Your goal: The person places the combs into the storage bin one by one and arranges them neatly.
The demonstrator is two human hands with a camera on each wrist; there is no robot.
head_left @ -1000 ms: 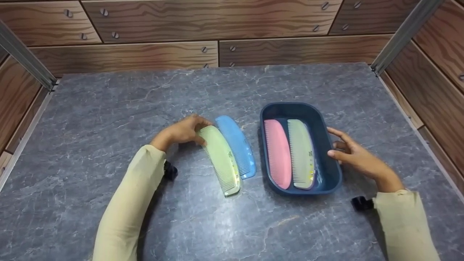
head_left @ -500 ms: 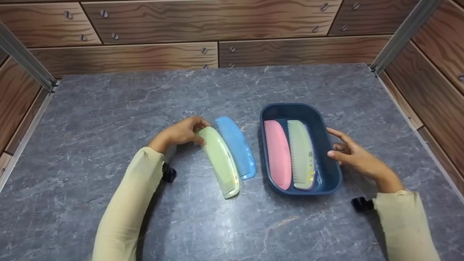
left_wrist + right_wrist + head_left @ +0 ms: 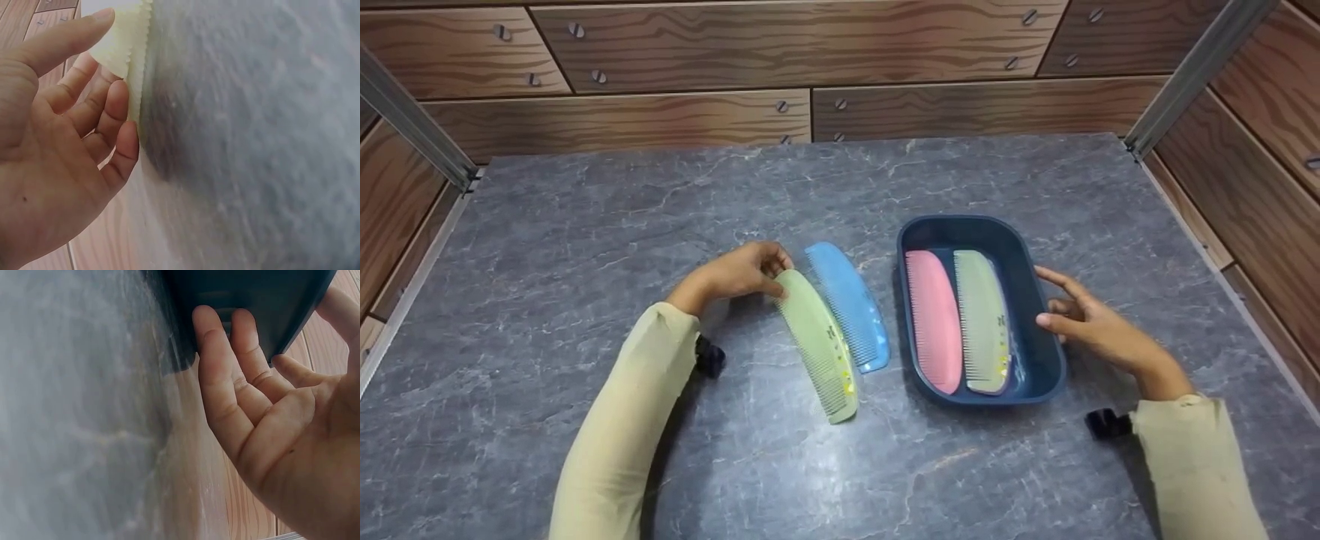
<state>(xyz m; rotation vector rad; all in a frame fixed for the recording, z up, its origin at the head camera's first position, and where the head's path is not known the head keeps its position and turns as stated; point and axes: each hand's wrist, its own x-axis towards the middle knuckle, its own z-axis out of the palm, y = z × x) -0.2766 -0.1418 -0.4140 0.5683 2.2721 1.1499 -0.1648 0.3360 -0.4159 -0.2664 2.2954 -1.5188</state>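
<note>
My left hand [image 3: 735, 271] pinches the far end of a light green comb [image 3: 817, 341]. In the left wrist view, the thumb lies on the face of the comb [image 3: 115, 48] and a second pale toothed edge shows beside it. Just right of the green comb lies a blue comb [image 3: 849, 307] on the table. My right hand [image 3: 1099, 326] holds the right side of a dark blue tub [image 3: 1039, 360], thumb over the rim. Two fingers press the tub's outer wall [image 3: 270, 292] in the right wrist view. Inside the tub lie a pink comb [image 3: 934, 322] and a pale green comb [image 3: 981, 322].
The grey marbled table [image 3: 675, 202] ends at a wood-patterned panel [image 3: 660, 116] at the back. Metal posts [image 3: 1174, 82] stand at both far corners. A small black device [image 3: 709, 356] sits at the left cuff and another black device [image 3: 1106, 424] at the right cuff.
The green comb has shifted slightly toward me and turned, so its printed edge faces up more fully. The left hand has moved little; the right hand and tub look the same.
</note>
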